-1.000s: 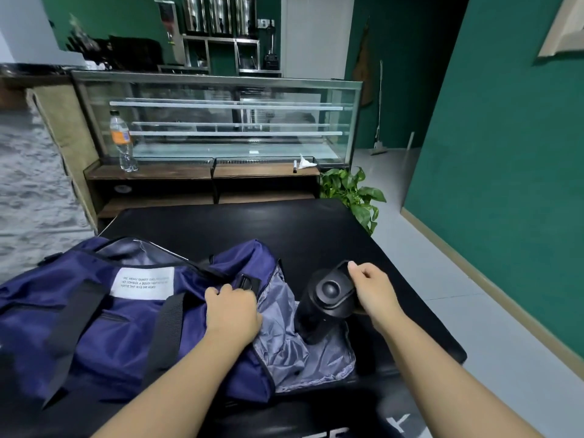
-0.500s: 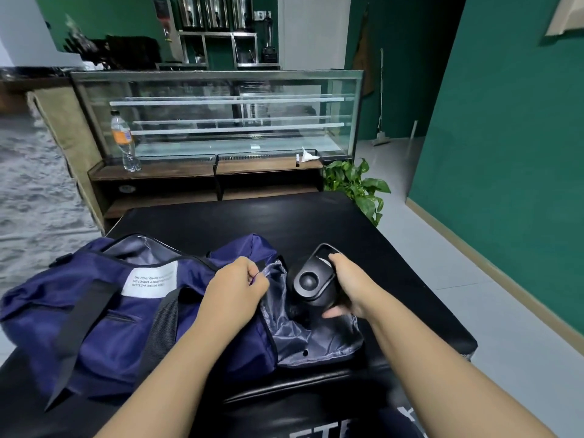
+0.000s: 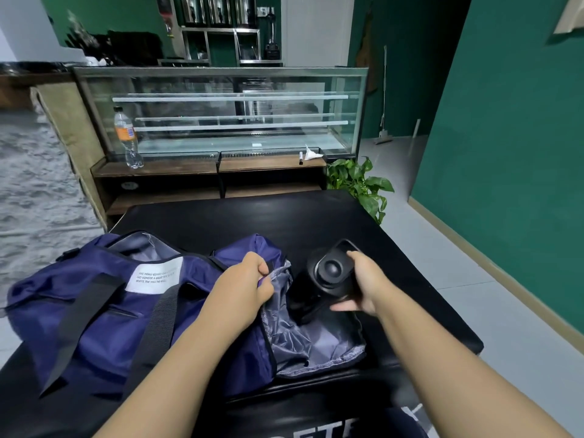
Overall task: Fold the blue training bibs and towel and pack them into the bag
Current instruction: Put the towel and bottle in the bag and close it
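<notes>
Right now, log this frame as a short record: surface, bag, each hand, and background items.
surface: black table
bag: navy duffel bag, end pocket open, grey lining showing
left hand: pinches the pocket edge
right hand: grips a black bottle, base in the pocket
background: glass display case, plastic bottle, plant

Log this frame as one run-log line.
left hand: pinches bag pocket edge | right hand: grips black bottle | bottle: entering pocket

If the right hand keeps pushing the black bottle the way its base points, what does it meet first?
Probably the grey lining of the open side pocket on the blue bag. The right hand tilts the black bottle base-first into that opening, which the left hand holds open; depth is uncertain.
</notes>
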The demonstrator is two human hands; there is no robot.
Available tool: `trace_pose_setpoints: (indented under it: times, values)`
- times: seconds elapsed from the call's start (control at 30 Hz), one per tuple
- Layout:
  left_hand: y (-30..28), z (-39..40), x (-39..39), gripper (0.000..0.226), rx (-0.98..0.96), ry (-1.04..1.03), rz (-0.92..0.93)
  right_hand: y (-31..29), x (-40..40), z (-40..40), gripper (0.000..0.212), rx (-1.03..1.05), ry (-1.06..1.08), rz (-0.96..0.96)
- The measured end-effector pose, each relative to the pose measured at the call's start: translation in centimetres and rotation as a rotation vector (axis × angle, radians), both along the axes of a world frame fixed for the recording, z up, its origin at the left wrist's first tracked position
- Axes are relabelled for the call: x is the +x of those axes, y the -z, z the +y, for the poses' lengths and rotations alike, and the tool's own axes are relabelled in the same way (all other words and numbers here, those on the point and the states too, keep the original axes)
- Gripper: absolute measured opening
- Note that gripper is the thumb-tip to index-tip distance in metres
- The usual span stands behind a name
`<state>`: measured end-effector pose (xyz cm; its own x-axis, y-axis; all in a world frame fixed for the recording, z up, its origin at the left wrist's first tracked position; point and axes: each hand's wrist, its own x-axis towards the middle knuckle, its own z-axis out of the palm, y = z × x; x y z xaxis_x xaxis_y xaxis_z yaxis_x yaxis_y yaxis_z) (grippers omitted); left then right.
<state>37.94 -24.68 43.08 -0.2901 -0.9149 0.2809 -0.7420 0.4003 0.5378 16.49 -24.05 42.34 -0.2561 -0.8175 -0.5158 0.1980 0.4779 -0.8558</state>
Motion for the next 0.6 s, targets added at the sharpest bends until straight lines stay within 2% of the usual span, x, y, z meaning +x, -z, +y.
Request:
trace_pose_setpoints:
  times: [0.1,0.27,0.4,0.47,0.6]
  values:
    - [0.3,-0.3,-0.2,0.021,0.000,0.002,-0.108,-0.5,-1.3,0.3,0.022,0.008,0.004,0.020]
    - [0.4,-0.4,-0.7,0.022,-0.022,0.021,-0.444,-1.0,-1.8,0.7,0.022,0.015,-0.033,0.013]
    - [0.7,0.2,-0.9,0.029,0.037,0.002,-0.556,-0.7,-1.4,0.9,0.023,0.047,-0.108,0.024]
    - [0.8,0.4,-1.0,0.032,0.005,-0.025,-0.479,-0.1,-0.7,1.1,0.023,0.078,-0.143,0.025]
    - [0.3,0.4,-0.5,0.024,0.028,-0.106,-0.052,1.4,1.0,1.1,0.029,0.111,-0.119,0.038]
